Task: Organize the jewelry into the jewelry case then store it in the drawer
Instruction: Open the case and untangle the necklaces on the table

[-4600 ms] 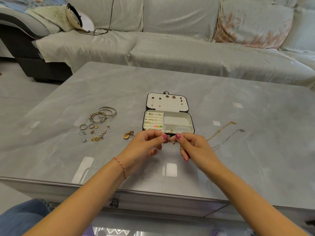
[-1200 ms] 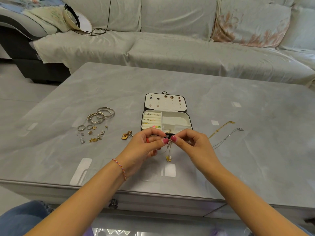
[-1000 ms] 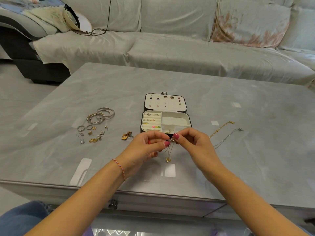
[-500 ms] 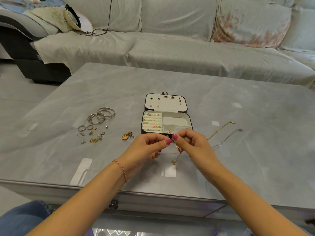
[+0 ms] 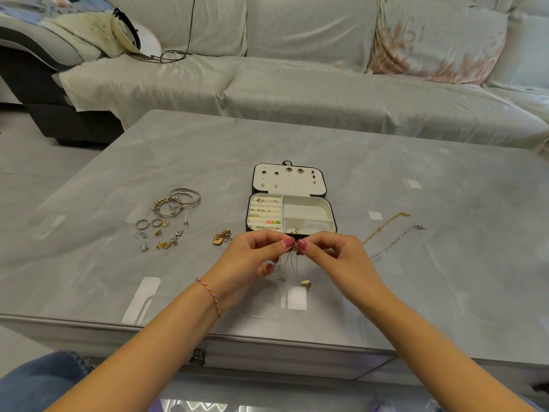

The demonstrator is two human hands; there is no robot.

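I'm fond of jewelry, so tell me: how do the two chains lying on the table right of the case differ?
The gold chain is yellow, while the silver chain is pale grey. The gold chain lies closer to the jewelry case; the silver chain lies further right. The gold chain's far end reaches further back on the table than the silver chain's. Both are thin, stretched out slanting the same way, and untouched by either hand.

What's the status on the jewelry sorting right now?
Left hand and right hand both pinch a thin necklace above the table. Jewelry case open. Nothing blocking it.
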